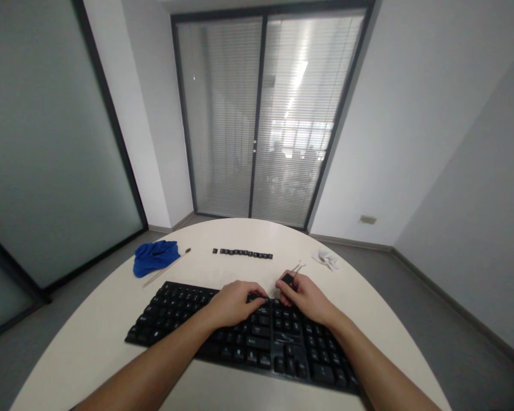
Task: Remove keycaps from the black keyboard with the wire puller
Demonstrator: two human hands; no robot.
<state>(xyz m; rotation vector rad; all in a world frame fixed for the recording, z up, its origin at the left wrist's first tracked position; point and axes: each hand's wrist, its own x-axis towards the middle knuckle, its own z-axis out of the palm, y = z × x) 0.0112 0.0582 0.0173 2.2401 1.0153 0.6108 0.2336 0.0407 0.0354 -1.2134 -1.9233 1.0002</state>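
Observation:
A black keyboard (257, 342) lies slanted across the near part of the round table. My left hand (239, 303) rests over its far edge, fingers bent together at the top row; what the fingertips touch is too small to make out. My right hand (302, 294) is closed round a small black keycap (288, 278) just beyond the keyboard's far edge. A thin wire tool (298, 267) sticks out from the same hand. Beyond the hands, several loose black keycaps (246, 253) form a row, with one keycap (215, 250) a little apart at its left end.
On the cream table (360, 297), a blue cloth (155, 258) lies at the left beside a thin brush (167, 267). A crumpled white cloth (326, 260) is at the right. Glass doors with blinds (257, 114) stand behind the table.

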